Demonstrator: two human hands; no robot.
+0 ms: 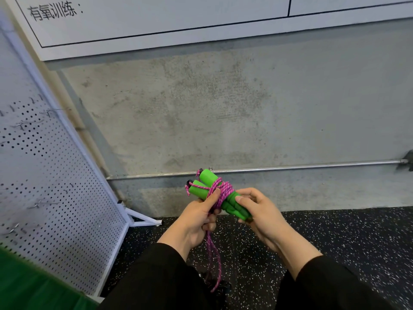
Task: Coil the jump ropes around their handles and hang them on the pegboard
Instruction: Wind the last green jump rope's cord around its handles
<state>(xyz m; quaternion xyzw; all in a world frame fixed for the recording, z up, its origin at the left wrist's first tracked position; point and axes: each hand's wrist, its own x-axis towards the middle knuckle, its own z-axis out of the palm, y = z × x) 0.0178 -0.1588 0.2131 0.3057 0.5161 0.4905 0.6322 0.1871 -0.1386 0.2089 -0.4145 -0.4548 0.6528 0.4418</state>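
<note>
Left hand [196, 220] grips rope [220, 190]; right hand [259, 212] grips green handles [225, 198]; rope's lower end hidden.

Two green handles [210, 189], side by side between the fingers; one pink rope [220, 191] wound round them, tail hanging below the fingers. Two hands: left hand [196, 220], right hand [259, 211]. One pegboard [44, 175] left of the fingers, several metal hooks [36, 203] on it; one pipe [290, 167] beyond.

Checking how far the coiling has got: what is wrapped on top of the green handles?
Pink rope is coiled several times round the middle of the two green handles. A loose length hangs below the left hand. The right hand covers the handles' lower ends.
</note>
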